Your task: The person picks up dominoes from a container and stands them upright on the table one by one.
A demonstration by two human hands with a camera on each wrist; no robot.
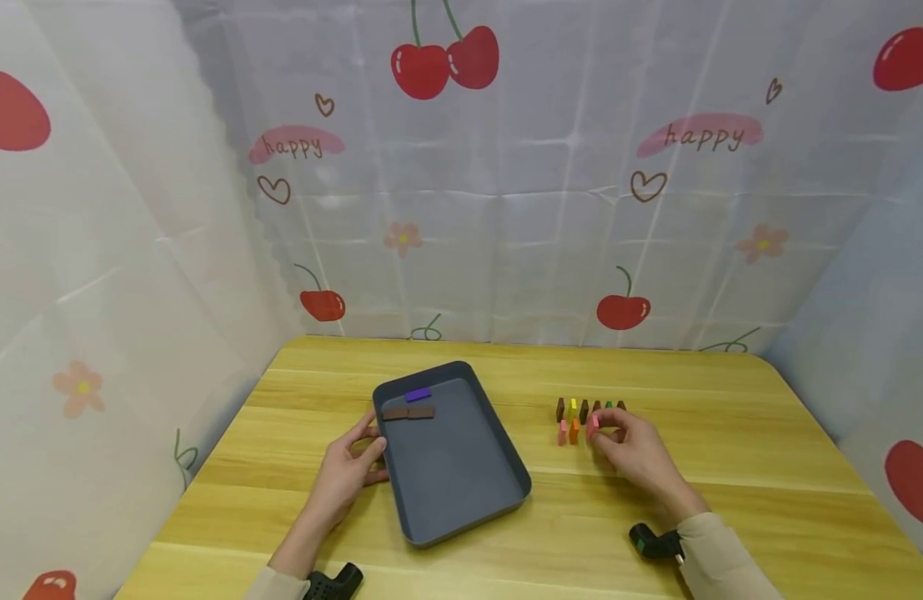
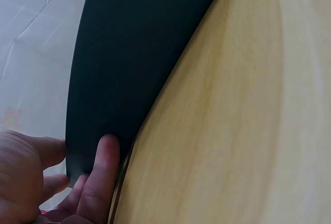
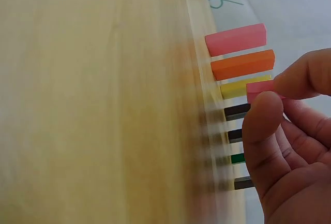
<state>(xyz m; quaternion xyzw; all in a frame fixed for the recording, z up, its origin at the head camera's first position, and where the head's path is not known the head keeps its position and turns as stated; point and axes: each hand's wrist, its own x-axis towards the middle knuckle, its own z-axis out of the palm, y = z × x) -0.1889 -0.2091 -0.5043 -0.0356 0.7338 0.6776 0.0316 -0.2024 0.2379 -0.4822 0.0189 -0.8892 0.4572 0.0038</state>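
Observation:
In the head view my left hand (image 1: 343,475) rests against the left side of a dark grey tray (image 1: 461,467), its fingers extended on the outer wall. Lying flat inside are a purple domino (image 1: 418,394) and two brown dominoes (image 1: 408,413) end to end. My right hand (image 1: 637,450) pinches a pink domino (image 1: 593,426) between thumb and fingertip. Just left of it stand an orange domino (image 1: 574,431) and another pink domino (image 1: 562,432). Behind these runs a row of upright dominoes, with a yellow one (image 1: 573,409) and several dark brown ones (image 1: 560,410); my right hand partly covers this row.
All of this is on a wood-grain table (image 1: 551,542), with the tray turned at an angle left of the dominoes. A cherry-printed curtain (image 1: 499,225) hangs along the table's back edge. Black camera mounts (image 1: 652,542) sit at both wrists, near the beige sleeves.

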